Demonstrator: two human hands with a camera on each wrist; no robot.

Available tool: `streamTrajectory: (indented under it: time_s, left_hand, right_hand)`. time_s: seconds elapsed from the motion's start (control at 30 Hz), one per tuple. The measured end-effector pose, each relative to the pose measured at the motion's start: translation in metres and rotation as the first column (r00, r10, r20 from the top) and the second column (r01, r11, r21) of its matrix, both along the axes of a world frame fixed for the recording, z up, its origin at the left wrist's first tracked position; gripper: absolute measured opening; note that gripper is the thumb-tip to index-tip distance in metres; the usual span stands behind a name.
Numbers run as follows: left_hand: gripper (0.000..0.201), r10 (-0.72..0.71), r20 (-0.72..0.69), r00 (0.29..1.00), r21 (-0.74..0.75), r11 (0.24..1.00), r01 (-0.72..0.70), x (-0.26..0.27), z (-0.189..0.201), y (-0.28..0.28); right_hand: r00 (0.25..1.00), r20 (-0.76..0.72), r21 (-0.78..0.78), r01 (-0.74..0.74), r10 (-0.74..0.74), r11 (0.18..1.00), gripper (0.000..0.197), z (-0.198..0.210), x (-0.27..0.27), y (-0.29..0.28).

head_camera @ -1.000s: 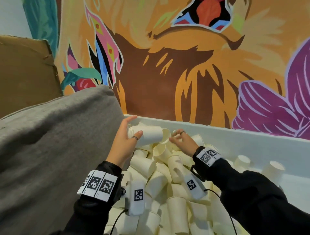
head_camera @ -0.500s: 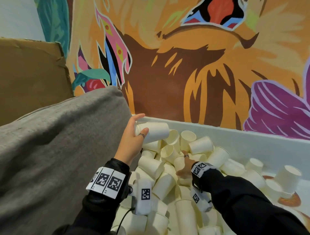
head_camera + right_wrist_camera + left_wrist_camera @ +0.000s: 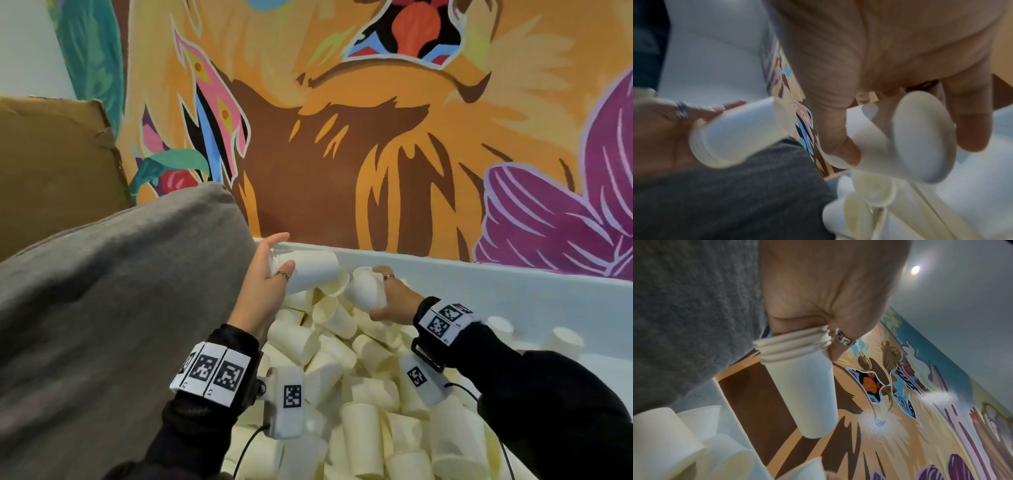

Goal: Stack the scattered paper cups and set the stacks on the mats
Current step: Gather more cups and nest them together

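**Cream cups under a loud wall**

The cups [image 3: 342,370] heaped before me are cream-white, as is the nested stack [image 3: 801,386] I hold. My sleeves [image 3: 565,411] are black, my wristbands [image 3: 212,373] white with black square code marks. My ring [image 3: 844,339] is silver with a dark key pattern. The cushion [image 3: 113,291] is grey. The mural [image 3: 376,154] runs orange, brown, purple, pink, blue and teal.
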State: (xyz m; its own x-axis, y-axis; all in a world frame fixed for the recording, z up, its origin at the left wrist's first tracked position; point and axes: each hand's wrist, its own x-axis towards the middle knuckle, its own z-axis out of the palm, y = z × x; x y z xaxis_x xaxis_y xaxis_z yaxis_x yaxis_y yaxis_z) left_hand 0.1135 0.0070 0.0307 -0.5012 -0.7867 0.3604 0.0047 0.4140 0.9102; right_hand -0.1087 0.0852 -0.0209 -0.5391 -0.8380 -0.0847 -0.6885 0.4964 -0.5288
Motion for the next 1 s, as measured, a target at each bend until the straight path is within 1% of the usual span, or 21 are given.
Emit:
streamTrajectory:
  time_s: [0.07, 0.17, 0.23, 0.37, 0.47, 0.53, 0.57, 0.67, 0.73, 0.8, 0.9, 1.0]
  left_hand:
    - [0.038, -0.026, 0.005, 1.000, -0.007, 1.000, 0.026, -0.007, 0.003, 0.010]
    - [0.038, -0.065, 0.004, 0.998, -0.004, 0.998, 0.065, -0.021, 0.005, 0.027]
    - [0.038, -0.101, 0.008, 0.995, 0.003, 0.995, 0.101, -0.032, 0.005, 0.039]
    - [0.035, -0.193, 0.013, 0.981, 0.023, 0.981, 0.193, -0.054, 0.009, 0.071]
    - [0.032, -0.238, -0.017, 0.971, 0.048, 0.970, 0.239, -0.073, 0.010, 0.098]
    - [0.030, -0.262, -0.037, 0.964, 0.061, 0.963, 0.264, -0.086, 0.010, 0.115]
    - [0.031, -0.274, -0.041, 0.961, 0.067, 0.959, 0.276, -0.091, 0.010, 0.122]
    - [0.043, -0.335, -0.037, 0.941, 0.085, 0.937, 0.337, -0.109, 0.009, 0.149]
    - [0.046, -0.366, -0.027, 0.930, 0.091, 0.926, 0.366, -0.122, 0.008, 0.165]
    - [0.043, -0.380, -0.041, 0.924, 0.086, 0.920, 0.382, -0.136, 0.006, 0.179]
    - [0.039, -0.402, -0.033, 0.915, 0.112, 0.908, 0.403, -0.152, 0.006, 0.198]
    - [0.037, -0.441, -0.006, 0.897, 0.134, 0.889, 0.438, -0.166, 0.003, 0.216]
  right_hand:
    - [0.997, 0.031, -0.089, -0.067, 0.070, 0.994, 0.088, 0.024, 0.000, 0.018]
    - [0.991, -0.017, -0.147, -0.131, 0.130, 0.980, 0.079, 0.046, 0.000, 0.045]
    - [0.985, -0.020, -0.183, -0.171, 0.170, 0.968, 0.077, 0.054, 0.000, 0.062]
    - [0.975, 0.007, -0.265, -0.212, 0.222, 0.940, 0.076, 0.063, -0.007, 0.098]
    - [0.973, -0.015, -0.318, -0.221, 0.229, 0.922, 0.074, 0.067, -0.021, 0.129]
    - [0.971, 0.005, -0.376, -0.220, 0.239, 0.900, 0.075, 0.069, -0.032, 0.152]
    - [0.969, 0.016, -0.402, -0.219, 0.247, 0.889, 0.075, 0.069, -0.036, 0.162]
    - [0.963, 0.041, -0.455, -0.220, 0.267, 0.863, 0.076, 0.069, -0.046, 0.193]
    - [0.957, 0.094, -0.508, -0.192, 0.276, 0.840, 0.073, 0.068, -0.050, 0.210]
    - [0.951, 0.149, -0.578, -0.138, 0.271, 0.804, 0.070, 0.065, -0.055, 0.225]
    - [0.920, 0.300, -0.697, 0.030, 0.253, 0.717, 0.069, 0.061, -0.068, 0.245]
    - [0.856, 0.446, -0.760, 0.209, 0.261, 0.615, 0.071, 0.060, -0.081, 0.263]
